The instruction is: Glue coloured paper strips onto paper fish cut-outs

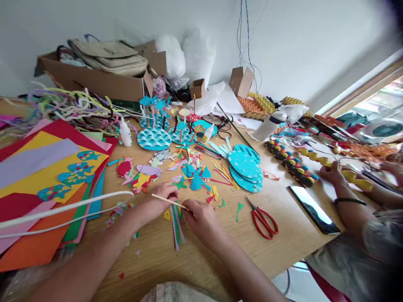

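A thin wooden stick lies slantwise between my hands, over the front middle of the table. My right hand is closed, its thumb and finger pinching the stick's right end. My left hand is curled just behind the stick's left part; its fingertips are partly hidden, so what they hold is unclear. Narrow paper strips in purple and green lie below the stick, between the two hands. A yellow paper scrap is beside them. Paper fish cutouts and blue paper pieces lie beyond my hands.
Red-handled scissors and a phone lie to the right, near a co-worker's hand. Coloured paper sheets are stacked at left. Blue discs, a glue bottle and a cardboard box stand farther back.
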Available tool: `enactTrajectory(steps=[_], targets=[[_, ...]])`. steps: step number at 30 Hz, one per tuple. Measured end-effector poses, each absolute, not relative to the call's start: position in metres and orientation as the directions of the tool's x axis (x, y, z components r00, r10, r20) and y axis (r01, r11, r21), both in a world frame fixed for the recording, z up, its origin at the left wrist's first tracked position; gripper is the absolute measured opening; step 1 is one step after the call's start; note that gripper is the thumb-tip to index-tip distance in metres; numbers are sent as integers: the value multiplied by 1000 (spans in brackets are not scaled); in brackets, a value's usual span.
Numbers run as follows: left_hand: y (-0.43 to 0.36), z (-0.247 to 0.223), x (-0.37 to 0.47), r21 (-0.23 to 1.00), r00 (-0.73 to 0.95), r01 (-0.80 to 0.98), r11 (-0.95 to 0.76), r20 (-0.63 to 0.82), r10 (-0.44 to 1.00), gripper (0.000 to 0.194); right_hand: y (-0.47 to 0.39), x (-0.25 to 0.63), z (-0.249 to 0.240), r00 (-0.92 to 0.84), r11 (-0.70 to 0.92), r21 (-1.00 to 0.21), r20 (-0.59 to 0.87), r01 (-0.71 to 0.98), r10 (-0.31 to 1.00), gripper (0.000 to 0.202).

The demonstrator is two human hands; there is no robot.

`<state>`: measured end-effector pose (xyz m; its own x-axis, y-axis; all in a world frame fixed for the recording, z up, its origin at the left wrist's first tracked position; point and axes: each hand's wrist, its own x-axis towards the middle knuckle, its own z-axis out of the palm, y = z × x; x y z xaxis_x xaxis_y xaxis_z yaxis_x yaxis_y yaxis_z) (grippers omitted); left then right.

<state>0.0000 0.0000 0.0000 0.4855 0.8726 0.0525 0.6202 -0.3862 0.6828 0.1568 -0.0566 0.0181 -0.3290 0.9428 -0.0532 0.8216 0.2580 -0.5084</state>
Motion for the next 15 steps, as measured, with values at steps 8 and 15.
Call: enactTrajectory(steps=[8, 15], targets=[[13, 34, -31, 580, 300, 758, -299, 97, 949, 21, -53, 157, 20, -278, 176, -500, -137, 848, 951, 18], [-56, 47, -71, 402, 474, 835, -375, -181, 862, 24, -53, 162, 16, -341, 255, -454, -116, 853, 933, 16]])
